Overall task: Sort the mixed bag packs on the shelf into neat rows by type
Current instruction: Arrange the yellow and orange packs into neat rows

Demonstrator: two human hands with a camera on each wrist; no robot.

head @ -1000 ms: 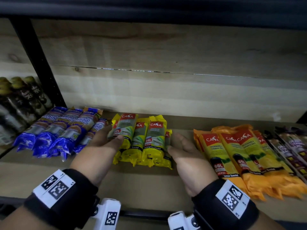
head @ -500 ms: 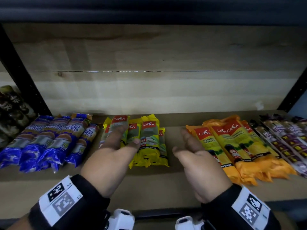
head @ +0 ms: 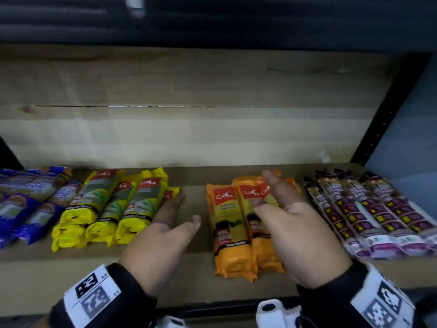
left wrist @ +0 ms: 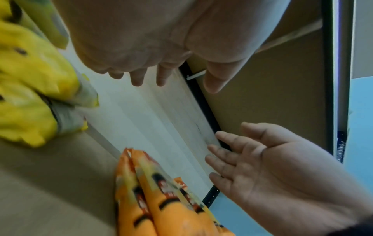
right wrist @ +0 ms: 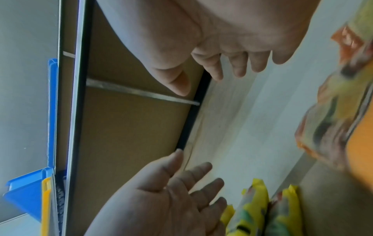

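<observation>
Four groups of packs lie on the shelf (head: 165, 268) in the head view: blue packs (head: 30, 204) far left, yellow packs (head: 111, 209), orange packs (head: 230, 228) and purple-and-white packs (head: 373, 214) at the right. My left hand (head: 184, 210) is open with straight fingers over the bare gap between the yellow and orange groups, and it holds nothing. My right hand (head: 264, 190) is open, palm facing left, in front of the right side of the orange group. Whether it touches them I cannot tell. The wrist views show both palms empty, the left hand (left wrist: 171, 79) and the right hand (right wrist: 203, 86).
A wooden back wall (head: 212, 133) closes the shelf behind the packs. A black upright post (head: 390, 110) stands at the right end, with a blue wall beyond it. The dark underside of the shelf above runs across the top. Blue and yellow bins (right wrist: 30, 196) show in the right wrist view.
Both hands have moved right. The left hand has come off the yellow packs into the gap; the right hand has gone from the gap to the orange packs. The view has swung right.
</observation>
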